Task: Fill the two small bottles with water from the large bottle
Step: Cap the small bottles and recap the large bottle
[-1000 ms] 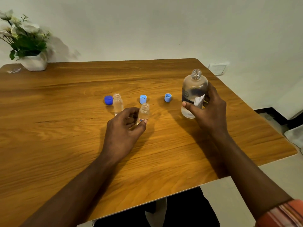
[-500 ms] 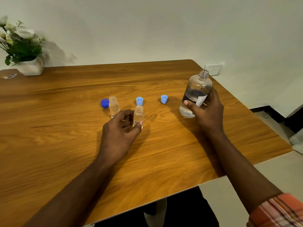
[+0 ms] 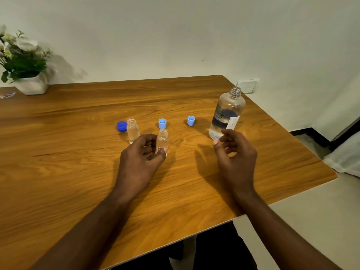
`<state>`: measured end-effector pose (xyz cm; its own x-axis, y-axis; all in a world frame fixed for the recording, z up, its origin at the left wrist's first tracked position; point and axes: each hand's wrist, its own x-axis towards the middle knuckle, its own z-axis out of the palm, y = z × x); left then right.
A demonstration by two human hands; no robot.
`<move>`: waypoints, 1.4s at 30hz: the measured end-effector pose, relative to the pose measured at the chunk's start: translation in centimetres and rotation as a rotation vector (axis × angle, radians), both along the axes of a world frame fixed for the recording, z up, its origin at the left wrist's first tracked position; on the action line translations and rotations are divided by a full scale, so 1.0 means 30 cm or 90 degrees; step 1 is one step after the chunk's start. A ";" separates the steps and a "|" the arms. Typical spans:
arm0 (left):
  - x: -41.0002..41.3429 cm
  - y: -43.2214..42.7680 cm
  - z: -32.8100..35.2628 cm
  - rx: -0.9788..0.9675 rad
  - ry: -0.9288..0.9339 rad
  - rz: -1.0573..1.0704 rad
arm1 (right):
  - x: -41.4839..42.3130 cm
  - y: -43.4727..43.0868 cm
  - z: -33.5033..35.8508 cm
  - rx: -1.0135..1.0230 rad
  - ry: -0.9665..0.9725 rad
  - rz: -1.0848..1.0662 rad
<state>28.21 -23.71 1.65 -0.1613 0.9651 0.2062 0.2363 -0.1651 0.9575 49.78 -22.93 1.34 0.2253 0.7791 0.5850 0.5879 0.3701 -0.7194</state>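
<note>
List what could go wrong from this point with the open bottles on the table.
1. The large bottle stands uncapped near the table's right edge, with the right hand close by and not gripping it; a bump could tip it.
2. Both small bottles are open: a careless left hand, holding the near small bottle, could knock the far small bottle and spill it.

The table (image 3: 78,172) at centre is wood-grain, smooth with a soft sheen. The large bottle (image 3: 227,115), right of centre, and two small bottles (image 3: 132,130) (image 3: 162,140) look clear and glossy, the large one bearing a paper label (image 3: 232,122). Three caps (image 3: 122,126) (image 3: 162,123) (image 3: 191,121) look like smooth blue plastic. The wall (image 3: 175,36) above is matt.
</note>
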 end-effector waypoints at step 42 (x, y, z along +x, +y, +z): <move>-0.008 0.016 -0.008 -0.006 -0.016 -0.006 | -0.188 0.076 -0.003 -0.190 0.084 0.077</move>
<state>27.98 -23.22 1.41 -0.1579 0.9683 0.1936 0.2106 -0.1585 0.9646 44.12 -20.64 1.25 0.1795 0.9373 0.2987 0.4471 0.1927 -0.8734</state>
